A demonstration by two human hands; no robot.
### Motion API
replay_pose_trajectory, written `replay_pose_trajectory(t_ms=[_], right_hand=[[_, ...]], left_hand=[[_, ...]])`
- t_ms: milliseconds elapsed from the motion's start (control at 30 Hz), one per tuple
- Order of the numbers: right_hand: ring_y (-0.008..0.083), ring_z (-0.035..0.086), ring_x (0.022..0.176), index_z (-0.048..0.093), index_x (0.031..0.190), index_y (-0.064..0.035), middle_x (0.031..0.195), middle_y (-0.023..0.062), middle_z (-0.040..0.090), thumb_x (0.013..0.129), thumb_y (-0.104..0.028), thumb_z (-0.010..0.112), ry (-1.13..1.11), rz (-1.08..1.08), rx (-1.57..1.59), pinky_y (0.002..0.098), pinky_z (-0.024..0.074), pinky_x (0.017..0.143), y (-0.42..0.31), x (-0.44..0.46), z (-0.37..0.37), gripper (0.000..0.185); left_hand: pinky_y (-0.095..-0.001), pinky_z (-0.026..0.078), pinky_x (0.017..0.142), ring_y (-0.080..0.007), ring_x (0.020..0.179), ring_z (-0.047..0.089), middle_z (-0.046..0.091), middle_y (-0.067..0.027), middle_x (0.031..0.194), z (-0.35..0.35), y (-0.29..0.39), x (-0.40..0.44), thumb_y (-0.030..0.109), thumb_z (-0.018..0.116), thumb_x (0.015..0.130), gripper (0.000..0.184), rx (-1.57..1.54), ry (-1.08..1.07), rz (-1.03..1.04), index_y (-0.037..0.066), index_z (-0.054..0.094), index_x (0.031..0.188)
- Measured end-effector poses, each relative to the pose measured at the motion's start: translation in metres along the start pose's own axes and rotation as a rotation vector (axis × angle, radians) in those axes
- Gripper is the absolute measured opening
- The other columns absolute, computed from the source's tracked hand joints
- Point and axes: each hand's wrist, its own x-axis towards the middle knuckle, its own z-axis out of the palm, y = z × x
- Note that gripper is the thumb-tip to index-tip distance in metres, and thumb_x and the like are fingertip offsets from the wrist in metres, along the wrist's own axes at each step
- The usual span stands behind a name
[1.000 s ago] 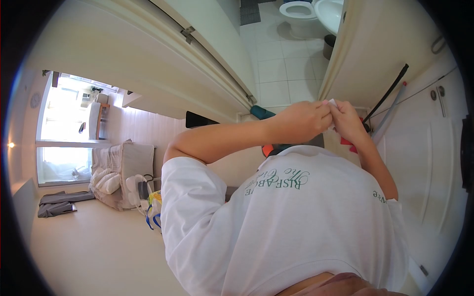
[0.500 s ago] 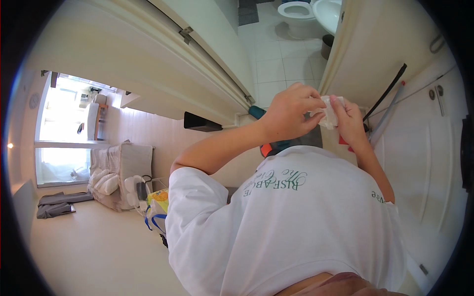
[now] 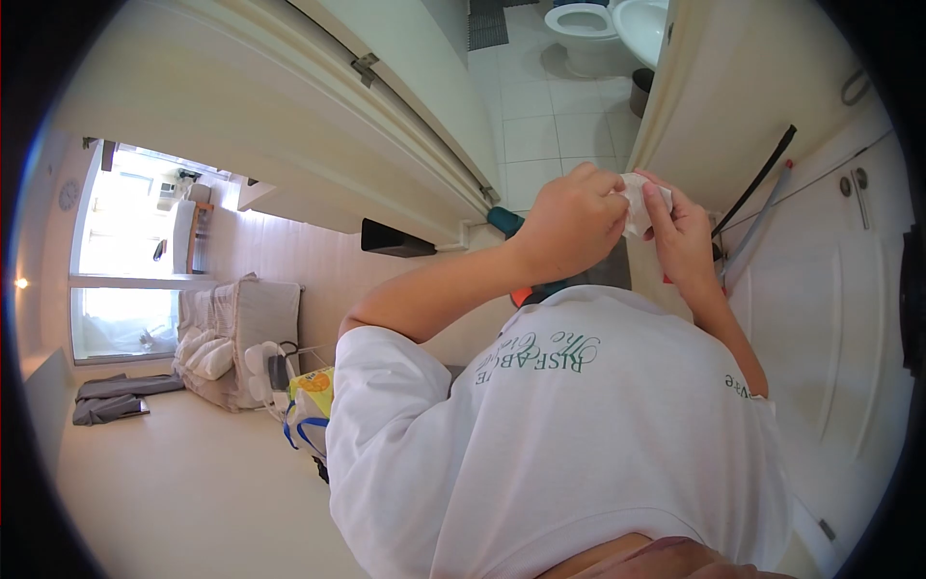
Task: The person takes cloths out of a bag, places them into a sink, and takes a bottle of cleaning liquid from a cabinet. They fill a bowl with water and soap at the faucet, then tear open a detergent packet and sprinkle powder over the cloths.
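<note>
The left hand [image 3: 579,214] pinches the left edge of a crumpled white piece [image 3: 636,214], while the right hand [image 3: 683,230] grips its other side, thumb pressed on the near face. The piece is held up between the two hands, in front of the white shirt [image 3: 569,425], with the tiled floor [image 3: 531,138] and toilet [image 3: 585,37] beyond and a white door [image 3: 820,318] to the right.

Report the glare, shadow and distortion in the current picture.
Head view: the window at left is glared out to white; the door at right bows under wide-lens distortion, with black rounding off the sides; a soft shadow lies beside the toilet; the wad at the fingers is too pale to show much detail.
</note>
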Motion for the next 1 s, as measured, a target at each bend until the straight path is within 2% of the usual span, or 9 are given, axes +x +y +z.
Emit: replay_pose_trajectory(t_ms=[167, 467, 567, 867, 1000], right_hand=[[0.0059, 0.052, 0.057, 0.062, 0.116, -0.0005, 0.069, 0.0036, 0.061, 0.095, -0.026, 0.053, 0.016, -0.02, 0.024, 0.0221, 0.0447, 0.053, 0.001, 0.002, 0.0, 0.034], [0.0045, 0.053, 0.061, 0.062, 0.116, -0.0008, 0.072, 0.0029, 0.062, 0.096, -0.024, 0.052, -0.007, 0.003, 0.014, 0.0213, 0.0474, 0.057, -0.003, 0.001, -0.003, 0.032], [0.0042, 0.053, 0.062, 0.062, 0.116, -0.0007, 0.073, 0.0026, 0.062, 0.096, -0.024, 0.052, -0.012, 0.016, 0.026, 0.0215, 0.0479, 0.057, -0.002, 0.001, -0.004, 0.032], [0.0041, 0.051, 0.06, 0.062, 0.116, -0.0023, 0.069, 0.0013, 0.06, 0.096, -0.024, 0.052, -0.018, 0.028, -0.018, 0.0216, 0.047, 0.056, 0.005, 0.0, -0.003, 0.031], [0.0051, 0.05, 0.057, 0.062, 0.117, -0.003, 0.066, 0.0016, 0.058, 0.096, -0.024, 0.053, 0.005, -0.009, -0.07, 0.0218, 0.0456, 0.055, 0.006, -0.001, -0.002, 0.031]], left_hand=[[-0.0317, 0.05, 0.065, -0.0218, 0.08, 0.057, 0.06, -0.004, 0.087, 0.002, -0.001, 0.003, 0.004, 0.067, 0.068, 0.009, 0.1, -0.007, 0.082, 0.005, 0.061, 0.075], [-0.0306, 0.048, 0.064, -0.0225, 0.076, 0.053, 0.052, -0.0052, 0.079, 0.008, -0.006, 0.006, 0.004, 0.065, 0.064, 0.015, 0.102, 0.002, 0.261, 0.003, 0.056, 0.076], [-0.0306, 0.047, 0.064, -0.0219, 0.076, 0.052, 0.051, -0.0051, 0.079, 0.008, -0.007, 0.006, 0.005, 0.065, 0.064, 0.016, 0.129, -0.032, 0.283, 0.004, 0.055, 0.076], [-0.0327, 0.046, 0.073, -0.0228, 0.082, 0.051, 0.051, -0.0066, 0.086, 0.012, -0.016, 0.009, 0.01, 0.066, 0.068, 0.027, 0.2, -0.146, 0.363, 0.002, 0.055, 0.092], [-0.0338, 0.046, 0.075, -0.025, 0.084, 0.051, 0.051, -0.0091, 0.088, 0.011, -0.017, 0.007, 0.01, 0.067, 0.068, 0.027, 0.153, -0.178, 0.312, 0.002, 0.053, 0.09]])
